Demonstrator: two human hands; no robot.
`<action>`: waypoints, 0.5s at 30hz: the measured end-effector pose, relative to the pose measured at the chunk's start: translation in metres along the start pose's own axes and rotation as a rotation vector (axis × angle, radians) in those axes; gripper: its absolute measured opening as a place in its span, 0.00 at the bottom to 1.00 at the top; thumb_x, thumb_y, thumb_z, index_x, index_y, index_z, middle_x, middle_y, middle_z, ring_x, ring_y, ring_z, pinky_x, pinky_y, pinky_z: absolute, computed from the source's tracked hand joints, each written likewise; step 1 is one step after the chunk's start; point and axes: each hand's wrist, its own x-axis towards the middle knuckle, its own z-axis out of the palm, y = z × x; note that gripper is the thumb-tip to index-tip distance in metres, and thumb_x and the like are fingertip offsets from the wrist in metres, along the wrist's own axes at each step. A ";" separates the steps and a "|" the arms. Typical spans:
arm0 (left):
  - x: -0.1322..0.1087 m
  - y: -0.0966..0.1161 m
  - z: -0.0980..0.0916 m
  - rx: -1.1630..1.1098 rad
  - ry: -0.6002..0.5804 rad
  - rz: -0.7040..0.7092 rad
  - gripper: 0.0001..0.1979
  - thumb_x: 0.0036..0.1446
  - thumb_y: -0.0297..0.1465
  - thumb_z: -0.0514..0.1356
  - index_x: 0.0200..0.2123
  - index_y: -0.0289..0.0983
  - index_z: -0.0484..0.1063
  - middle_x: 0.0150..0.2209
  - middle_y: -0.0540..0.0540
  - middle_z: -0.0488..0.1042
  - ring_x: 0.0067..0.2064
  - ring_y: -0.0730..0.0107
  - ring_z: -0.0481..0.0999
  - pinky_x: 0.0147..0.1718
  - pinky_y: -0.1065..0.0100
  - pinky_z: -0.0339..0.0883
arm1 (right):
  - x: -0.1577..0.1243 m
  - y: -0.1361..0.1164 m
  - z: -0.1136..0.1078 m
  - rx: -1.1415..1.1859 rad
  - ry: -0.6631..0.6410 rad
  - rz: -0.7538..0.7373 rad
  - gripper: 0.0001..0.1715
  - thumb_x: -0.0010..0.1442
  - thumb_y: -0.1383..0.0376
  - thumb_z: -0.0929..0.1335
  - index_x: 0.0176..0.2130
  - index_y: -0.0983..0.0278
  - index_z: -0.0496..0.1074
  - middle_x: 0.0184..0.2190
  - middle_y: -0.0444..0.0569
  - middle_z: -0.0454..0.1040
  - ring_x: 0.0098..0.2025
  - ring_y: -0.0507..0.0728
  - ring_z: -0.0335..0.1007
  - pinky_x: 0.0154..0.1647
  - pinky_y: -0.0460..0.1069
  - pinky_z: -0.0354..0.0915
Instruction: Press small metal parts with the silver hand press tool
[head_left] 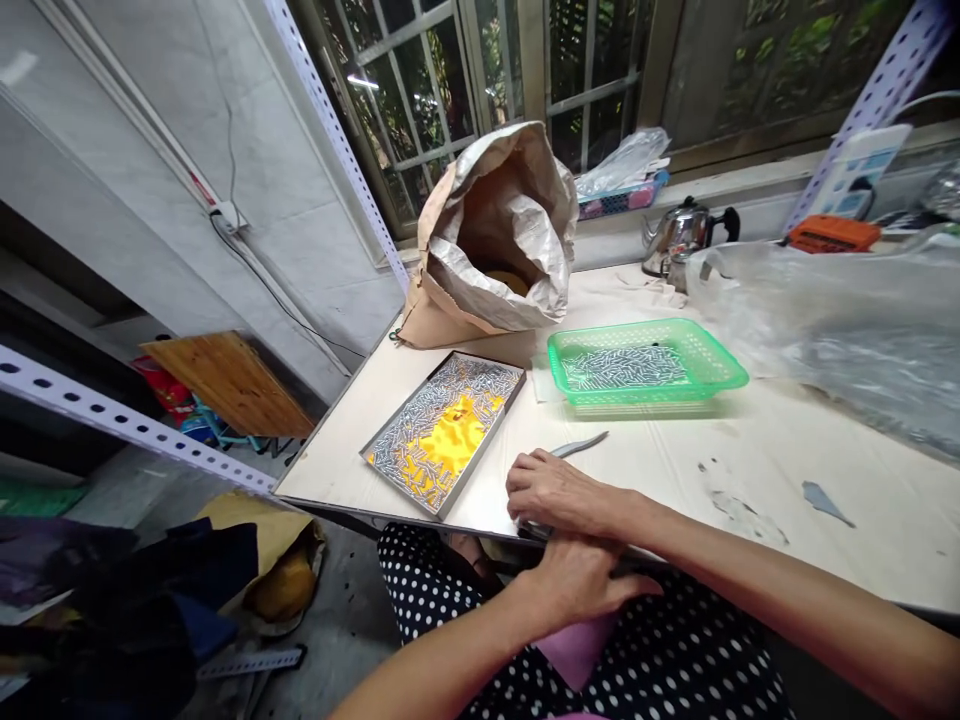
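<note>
Metal pins [416, 408] seem between handlings: right hand [559, 490] and left hand [576, 580], grips indiscernible, bunch at the worktop's [652, 455] front edge; reaching needs them parted.

A shallow tray [450, 450] of small metal pins [405, 420], its yellow base partly bare, lay on my table [660, 460]. Right of the tray, my right hand [559, 490] rested at the table's edge, fingers curled, partly covering my left hand [577, 580]; I couldn't see whether they held anything. Behind the tray gaped a paper sack [446, 312]; to the tray's right stood a green basket [637, 400].
</note>
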 end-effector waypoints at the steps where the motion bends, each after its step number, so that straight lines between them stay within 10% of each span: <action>1: -0.001 0.001 0.000 0.014 0.006 0.012 0.35 0.56 0.48 0.62 0.61 0.34 0.64 0.57 0.35 0.71 0.59 0.45 0.69 0.58 0.49 0.63 | 0.000 -0.002 -0.005 0.031 0.058 0.030 0.09 0.66 0.65 0.65 0.37 0.59 0.76 0.36 0.46 0.74 0.42 0.56 0.63 0.41 0.52 0.55; 8: -0.006 0.003 -0.064 0.225 0.154 0.201 0.17 0.67 0.37 0.52 0.54 0.37 0.70 0.56 0.39 0.72 0.61 0.55 0.65 0.60 0.52 0.59 | -0.023 0.049 -0.089 -0.206 0.524 0.523 0.18 0.69 0.63 0.58 0.45 0.64 0.75 0.41 0.55 0.74 0.45 0.61 0.66 0.48 0.54 0.59; 12: 0.001 -0.042 -0.130 0.428 0.421 -0.193 0.14 0.67 0.31 0.50 0.42 0.38 0.76 0.41 0.41 0.76 0.45 0.60 0.72 0.49 0.56 0.67 | -0.056 0.088 -0.112 -0.463 0.415 0.801 0.18 0.67 0.64 0.59 0.48 0.66 0.73 0.39 0.58 0.72 0.42 0.64 0.66 0.41 0.55 0.60; 15: 0.007 -0.086 -0.162 0.517 0.374 -0.381 0.13 0.65 0.29 0.52 0.38 0.38 0.77 0.39 0.42 0.76 0.44 0.60 0.70 0.45 0.59 0.67 | -0.072 0.078 -0.090 -0.414 0.369 0.810 0.19 0.66 0.63 0.60 0.53 0.66 0.69 0.38 0.57 0.71 0.39 0.63 0.67 0.39 0.54 0.62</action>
